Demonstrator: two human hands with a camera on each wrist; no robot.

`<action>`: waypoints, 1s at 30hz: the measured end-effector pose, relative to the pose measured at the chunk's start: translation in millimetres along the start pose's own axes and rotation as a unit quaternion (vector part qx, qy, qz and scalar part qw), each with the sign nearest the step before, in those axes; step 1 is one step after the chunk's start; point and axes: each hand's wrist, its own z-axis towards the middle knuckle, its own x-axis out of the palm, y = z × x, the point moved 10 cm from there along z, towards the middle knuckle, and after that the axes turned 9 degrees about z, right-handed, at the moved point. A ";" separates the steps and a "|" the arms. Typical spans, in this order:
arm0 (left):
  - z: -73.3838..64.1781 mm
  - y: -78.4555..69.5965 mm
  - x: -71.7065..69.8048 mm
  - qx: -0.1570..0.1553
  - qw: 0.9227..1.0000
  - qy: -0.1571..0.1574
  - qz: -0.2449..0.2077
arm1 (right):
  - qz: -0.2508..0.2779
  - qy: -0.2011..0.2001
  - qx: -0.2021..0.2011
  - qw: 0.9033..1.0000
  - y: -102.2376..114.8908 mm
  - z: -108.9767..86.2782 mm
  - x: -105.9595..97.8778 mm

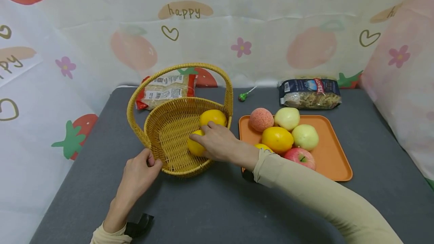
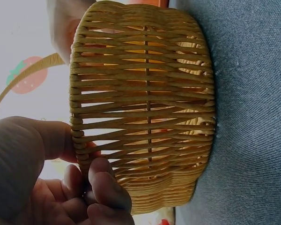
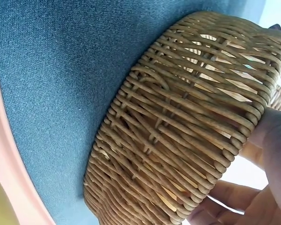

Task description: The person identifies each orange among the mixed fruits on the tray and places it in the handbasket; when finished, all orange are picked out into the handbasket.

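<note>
A wicker basket (image 1: 173,133) with a tall arched handle stands on the grey cloth. At its near left rim my left hand (image 1: 139,174) pinches the woven edge between thumb and fingers, as the left wrist view also shows. Over the right rim reaches my right hand (image 1: 222,144), its thumb and fingers bent around a yellow lemon (image 1: 194,147) inside the basket. Behind that one lies a second lemon (image 1: 213,116), against the basket's right wall, overlapped by the fingertips in the head view. In the right wrist view the basket's side hides both fruits for the most part.
Right of the basket, an orange tray (image 1: 333,163) holds a rough pink ball (image 1: 261,119), pale green fruits (image 1: 305,137), yellow lemons (image 1: 277,139) and a red apple (image 1: 300,157). Behind stand a red-and-clear bag (image 1: 166,89), a lollipop (image 1: 242,96) and a pasta pack (image 1: 310,93).
</note>
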 end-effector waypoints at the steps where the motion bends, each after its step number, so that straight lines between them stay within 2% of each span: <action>1: 0.1 0.0 0.1 0.000 1.000 0.001 0.001 | 0.000 0.000 0.000 1.000 0.1 -0.1 -0.1; 20: 0.1 0.8 0.6 -0.003 1.000 0.006 0.003 | 0.011 0.001 -0.002 1.000 -1.1 -1.9 -5.1; 27: -0.3 1.2 0.9 -0.005 1.000 0.011 -0.003 | 0.043 0.009 0.012 0.999 -8.5 -10.6 -21.4; 30: -0.1 0.9 0.8 -0.005 1.000 0.012 -0.006 | 0.061 -0.002 0.014 0.998 -15.7 -18.5 -34.6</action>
